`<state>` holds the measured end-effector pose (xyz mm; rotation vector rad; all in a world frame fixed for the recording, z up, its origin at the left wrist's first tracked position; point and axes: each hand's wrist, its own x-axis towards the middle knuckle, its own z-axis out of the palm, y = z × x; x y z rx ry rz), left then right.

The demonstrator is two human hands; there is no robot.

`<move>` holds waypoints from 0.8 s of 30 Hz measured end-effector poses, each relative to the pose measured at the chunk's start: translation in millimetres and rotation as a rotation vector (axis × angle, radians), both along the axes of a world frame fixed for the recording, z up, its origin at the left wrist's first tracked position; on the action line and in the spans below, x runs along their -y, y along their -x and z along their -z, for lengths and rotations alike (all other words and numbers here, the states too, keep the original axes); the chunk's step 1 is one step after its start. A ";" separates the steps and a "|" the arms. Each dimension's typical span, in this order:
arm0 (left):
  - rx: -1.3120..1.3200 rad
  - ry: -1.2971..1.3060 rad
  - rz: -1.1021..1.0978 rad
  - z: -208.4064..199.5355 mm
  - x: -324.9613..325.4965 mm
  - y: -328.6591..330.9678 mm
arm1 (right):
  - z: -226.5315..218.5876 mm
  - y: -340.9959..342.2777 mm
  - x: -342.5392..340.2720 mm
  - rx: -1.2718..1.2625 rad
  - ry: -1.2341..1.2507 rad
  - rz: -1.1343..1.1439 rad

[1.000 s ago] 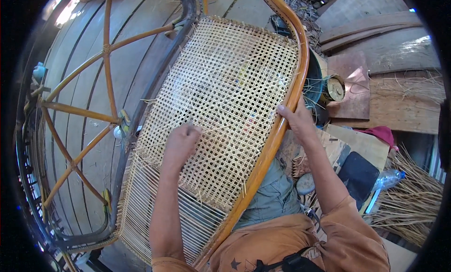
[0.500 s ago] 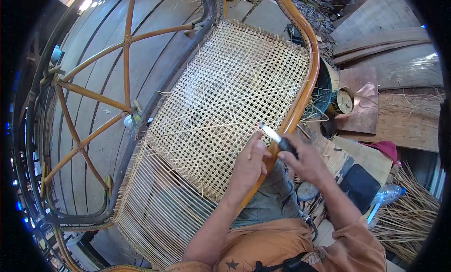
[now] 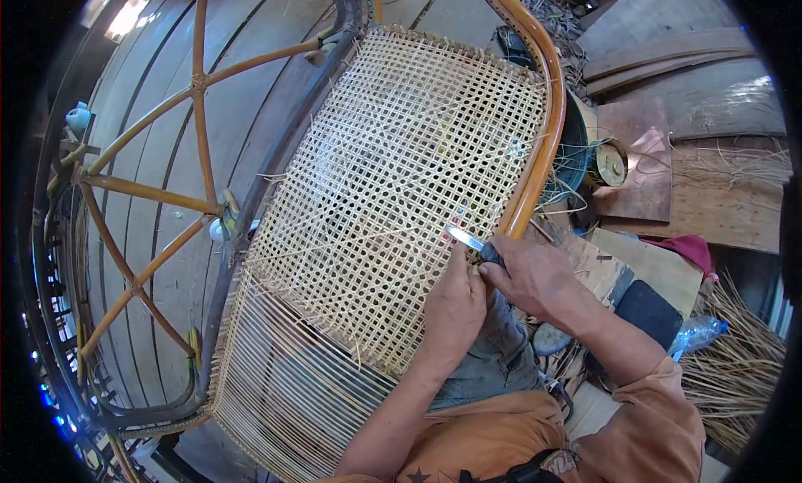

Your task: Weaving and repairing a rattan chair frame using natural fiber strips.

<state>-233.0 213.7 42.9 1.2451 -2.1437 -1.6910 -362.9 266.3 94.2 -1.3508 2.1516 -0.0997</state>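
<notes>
A knife [image 3: 464,236] with a bright blade and a dark handle is gripped in my right hand [image 3: 536,276], beside the glossy brown frame rail [image 3: 535,188]. Its blade points left over the woven cane panel [image 3: 380,178]. My left hand [image 3: 455,309] lies at the panel's right edge, fingers drawn together just below the blade; whatever they pinch is too small or hidden to tell. Parallel cane strands [image 3: 292,362] stretch across the frame at the panel's lower left.
Crossed brown poles [image 3: 200,82] of another frame stand over the plank floor at left. To the right lie a tin can [image 3: 611,163], wooden boards [image 3: 718,182], a dark flat pad [image 3: 645,318], a plastic bottle [image 3: 697,334] and a heap of cane strips [image 3: 739,370].
My right hand and the knife have come down and left, closer to my left hand. The left hand's fingers have drawn together, and the whole view has shifted slightly.
</notes>
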 end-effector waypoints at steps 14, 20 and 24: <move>-0.073 -0.116 -0.004 0.3 7.6 0.5 | 4.9 -1.3 -2.4 0.213 -0.075 0.181; 0.040 -0.245 -0.102 3.1 44.0 -10.6 | 2.0 4.1 -0.9 0.111 0.076 0.130; 0.109 -0.181 0.065 6.3 60.3 -8.7 | -10.2 23.0 14.1 -0.192 0.044 -0.181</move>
